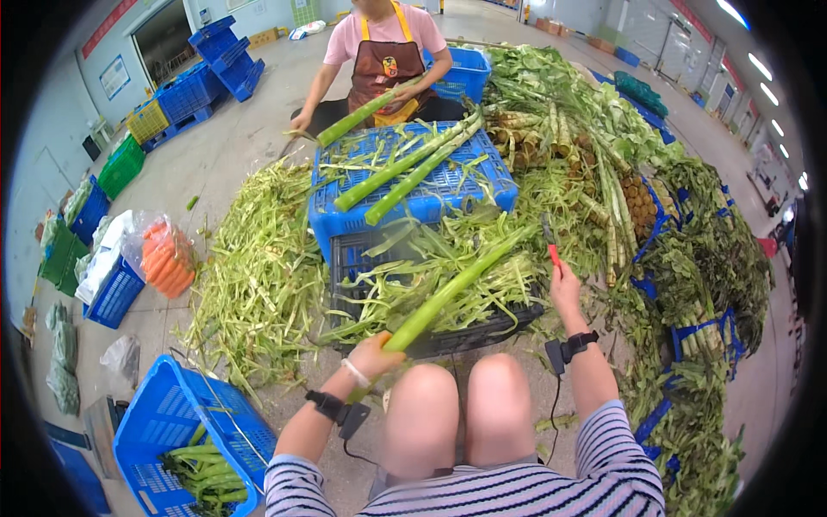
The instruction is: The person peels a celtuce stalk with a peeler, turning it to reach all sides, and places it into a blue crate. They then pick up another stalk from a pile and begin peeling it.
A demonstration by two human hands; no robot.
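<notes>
My left hand (373, 358) is closed around the lower end of a long, peeled green celtuce stem (457, 289). The stem slants away to the right over a dark crate (346, 297) heaped with peel strips (413, 267). In my right hand (564, 289) is a red-handled knife (552, 250), its thin blade pointing away, just right of the stem's far tip. Beyond the dark crate, a blue crate (326, 215) serves as a surface bearing two peeled stems (392, 177) and scraps. Across it sits a person in a brown apron (375, 77), who holds another stem (353, 121).
Peelings (258, 276) cover the floor on the left. A blue basket (155, 405) with several peeled stems stands at my lower left. Unpeeled leafy stems (594, 155) pile up on the right, with tied bundles (706, 284) nearer. A bag of carrots (168, 258) lies farther left.
</notes>
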